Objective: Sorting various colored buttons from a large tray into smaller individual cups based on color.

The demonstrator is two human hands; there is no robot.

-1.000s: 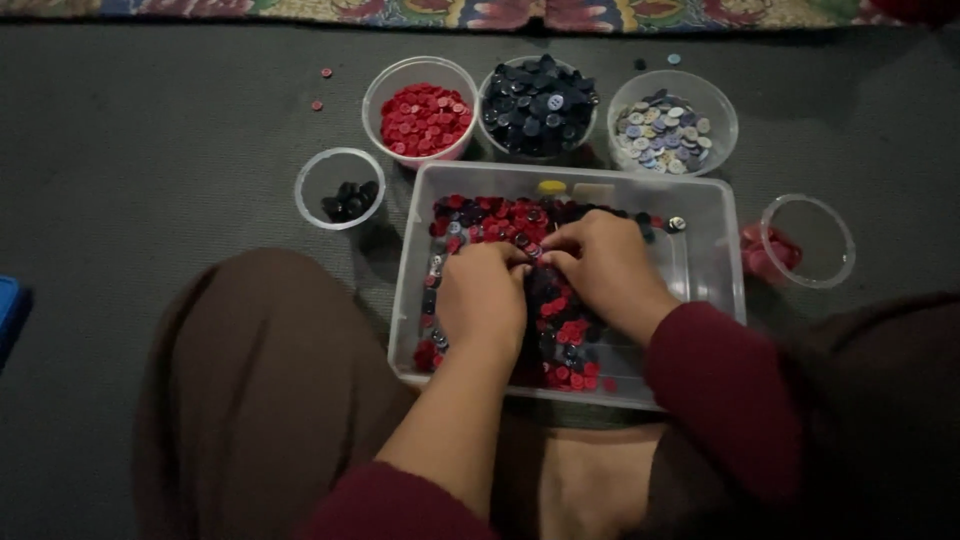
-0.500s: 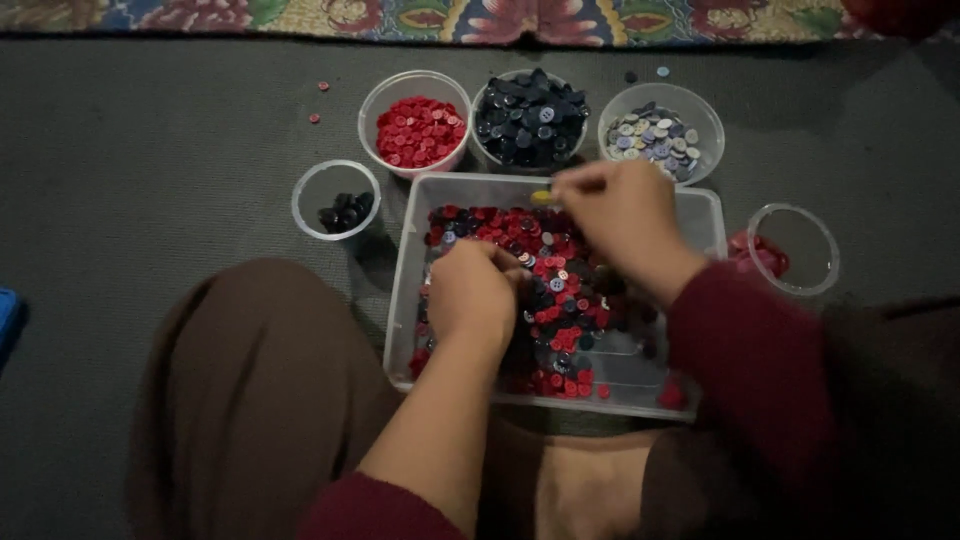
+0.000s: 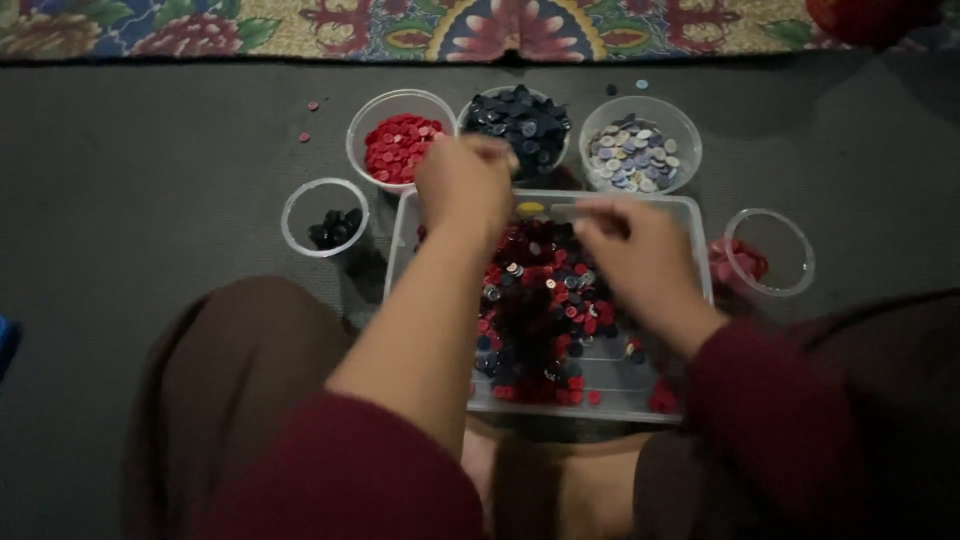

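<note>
My left hand (image 3: pixel 465 185) hovers at the far edge of the clear tray (image 3: pixel 690 215), right between the bowl of red buttons (image 3: pixel 398 145) and the bowl of dark navy buttons (image 3: pixel 520 122), fingers curled in tight; whether there's a button pinched in there I cannot tell, it's too blurred. My right hand (image 3: pixel 640 262) hangs over the tray's right half, fingers bunched narrow, nothing I can make out between them. Below both, the mixed heap of red and dark buttons (image 3: pixel 540 320) fills the tray on the grey floor. Beyond, a bowl of pale buttons (image 3: pixel 640 155); left, a small cup of black ones (image 3: pixel 325 220); right, a cup with pink ones (image 3: pixel 765 255).
</note>
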